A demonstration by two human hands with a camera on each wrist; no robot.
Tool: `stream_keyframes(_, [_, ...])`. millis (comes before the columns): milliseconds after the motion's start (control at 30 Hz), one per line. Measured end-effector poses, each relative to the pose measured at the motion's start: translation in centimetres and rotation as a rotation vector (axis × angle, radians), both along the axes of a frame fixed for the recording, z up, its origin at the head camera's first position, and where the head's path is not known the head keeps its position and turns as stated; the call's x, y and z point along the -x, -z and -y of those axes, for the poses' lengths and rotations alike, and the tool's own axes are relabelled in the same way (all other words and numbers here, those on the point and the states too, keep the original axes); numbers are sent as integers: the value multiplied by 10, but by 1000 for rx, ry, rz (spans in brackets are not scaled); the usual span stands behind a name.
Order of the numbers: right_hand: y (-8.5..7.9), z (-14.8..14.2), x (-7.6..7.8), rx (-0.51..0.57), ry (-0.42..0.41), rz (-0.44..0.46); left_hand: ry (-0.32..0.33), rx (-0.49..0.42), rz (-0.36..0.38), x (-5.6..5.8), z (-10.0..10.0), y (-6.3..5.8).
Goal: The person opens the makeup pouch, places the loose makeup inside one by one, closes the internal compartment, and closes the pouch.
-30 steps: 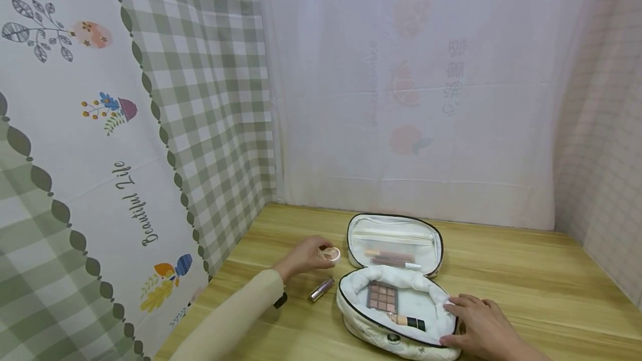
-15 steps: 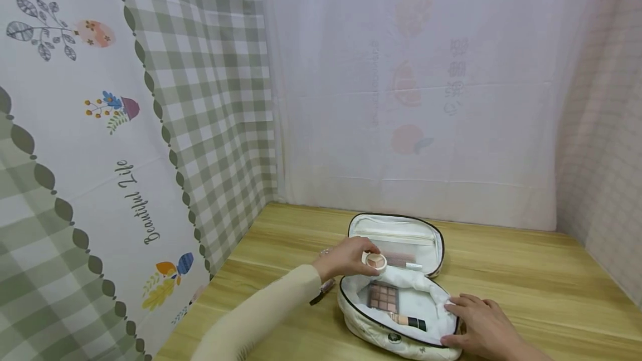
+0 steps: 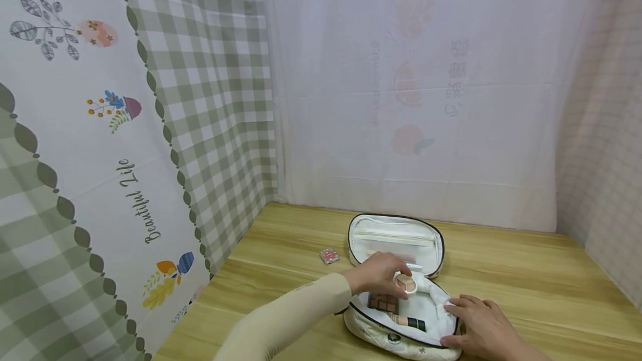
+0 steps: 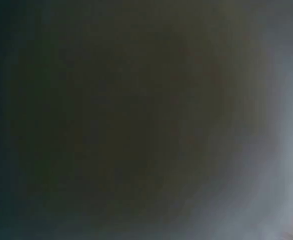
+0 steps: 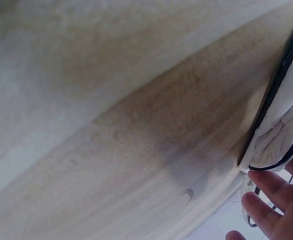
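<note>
My left hand [image 3: 379, 274] pinches a small round three-shade makeup compact [image 3: 405, 284] between thumb and fingers, over the open white makeup bag [image 3: 368, 330]. Within the bag lie a dark-framed eyeshadow palette [image 3: 383, 302], partly hidden under my left hand, and a tube with a black cap [image 3: 407, 322]. My right hand [image 3: 478, 322] holds the bag's right rim, its fingertips on the padded lining. In the right wrist view the fingers of that hand [image 5: 281, 200] touch the bag's edge [image 5: 279, 145]. Dark blur fills the left wrist view.
The bag's lid [image 3: 396, 238] stands raised behind it, with slim tubes behind its clear pocket. A small square pinkish packet or case [image 3: 329, 255] lies on the wooden table [image 3: 296, 227] to the left. Checked cloth [image 3: 215, 99] hangs along the left side.
My left hand has carried the round compact rightward from the table to above the bag's inside. The shiny tube left of the bag is now hidden behind my sleeve. The right hand stays put.
</note>
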State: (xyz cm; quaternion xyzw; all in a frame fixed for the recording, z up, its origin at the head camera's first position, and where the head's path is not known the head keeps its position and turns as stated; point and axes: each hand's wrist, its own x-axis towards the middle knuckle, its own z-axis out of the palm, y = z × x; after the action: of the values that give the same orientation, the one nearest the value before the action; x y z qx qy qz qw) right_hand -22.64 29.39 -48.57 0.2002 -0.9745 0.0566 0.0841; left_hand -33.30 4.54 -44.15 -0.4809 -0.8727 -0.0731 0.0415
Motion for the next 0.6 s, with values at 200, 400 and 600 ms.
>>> stream_keyframes(200, [1,1,0,-2,1,7,-31,84,-97,-1,-14,13])
stream_keyframes(400, [-1,1,2,-7,17,38,-22,169,-117,-4,-16,23])
stream_keyframes(600, [-2,0,3,-8,13,46,-50,212,-131,-10,-20,28])
